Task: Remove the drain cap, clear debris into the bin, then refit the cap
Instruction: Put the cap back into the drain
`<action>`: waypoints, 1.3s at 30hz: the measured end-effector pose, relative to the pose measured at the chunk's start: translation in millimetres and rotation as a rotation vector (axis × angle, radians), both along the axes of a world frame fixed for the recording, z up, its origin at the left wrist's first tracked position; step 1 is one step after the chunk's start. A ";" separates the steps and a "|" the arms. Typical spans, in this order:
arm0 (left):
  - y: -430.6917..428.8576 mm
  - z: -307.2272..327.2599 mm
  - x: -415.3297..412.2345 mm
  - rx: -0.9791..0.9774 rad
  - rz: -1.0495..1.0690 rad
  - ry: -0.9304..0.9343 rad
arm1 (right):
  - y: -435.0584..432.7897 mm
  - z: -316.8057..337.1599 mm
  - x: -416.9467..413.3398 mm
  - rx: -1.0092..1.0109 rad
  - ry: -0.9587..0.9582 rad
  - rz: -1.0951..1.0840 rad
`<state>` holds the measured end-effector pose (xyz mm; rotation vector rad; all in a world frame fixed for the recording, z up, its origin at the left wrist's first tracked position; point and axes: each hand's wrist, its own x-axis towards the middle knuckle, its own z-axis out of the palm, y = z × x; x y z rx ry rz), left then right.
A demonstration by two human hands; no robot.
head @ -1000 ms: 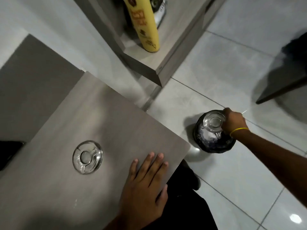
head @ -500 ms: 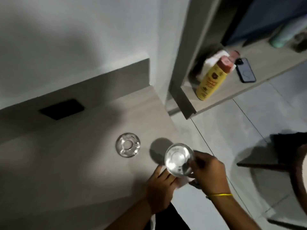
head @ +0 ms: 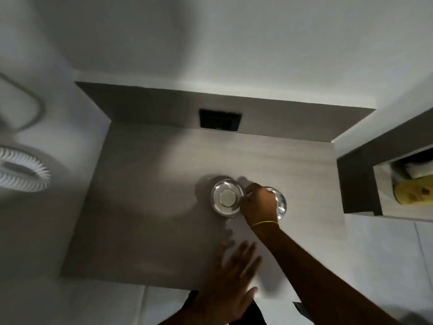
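The round chrome drain cap (head: pixel 226 198), with a pale disc at its centre, hangs just above the grey wood-look slab (head: pixel 145 207) and casts a shadow on it. My right hand (head: pixel 256 206), a yellow band on its wrist, pinches the cap's right edge. The chrome drain ring (head: pixel 280 202) lies in the slab just right of the cap, partly hidden under that hand. My left hand (head: pixel 232 285) is blurred, with fingers spread, holding nothing, over the slab's near edge. The bin is out of view.
A black rectangular slot (head: pixel 220 120) sits in the riser behind the slab. A white ribbed round object (head: pixel 23 170) is at the far left. At the right, a shelf niche holds a yellow bottle (head: pixel 414 192). Pale floor tiles (head: pixel 379 259) lie in front.
My right hand carried the cap from the bin on the floor up over the slab, then beside the drain ring. My left hand came off the cap and drew back.
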<state>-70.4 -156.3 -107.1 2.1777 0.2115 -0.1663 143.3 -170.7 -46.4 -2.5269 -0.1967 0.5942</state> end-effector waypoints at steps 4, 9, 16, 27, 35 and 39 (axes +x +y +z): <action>58.4 -1.1 -23.7 0.485 0.033 -0.060 | 10.8 -19.8 -4.7 -0.048 -0.034 -0.009; 105.7 -18.1 -17.9 0.655 0.088 0.050 | 10.7 -31.6 -5.1 -0.081 -0.047 -0.029; 118.3 -36.0 -14.0 0.702 0.078 0.022 | -1.3 -11.5 2.3 -0.094 -0.158 0.039; 119.7 -36.8 -13.3 0.733 0.094 -0.026 | -35.8 2.4 -0.1 -0.379 -0.073 0.318; 122.3 -40.0 -13.9 0.743 0.081 -0.026 | -28.4 10.5 8.5 -0.340 -0.057 0.288; 120.2 -43.5 -14.3 0.743 0.080 -0.016 | -9.8 18.3 1.7 -0.179 -0.115 0.294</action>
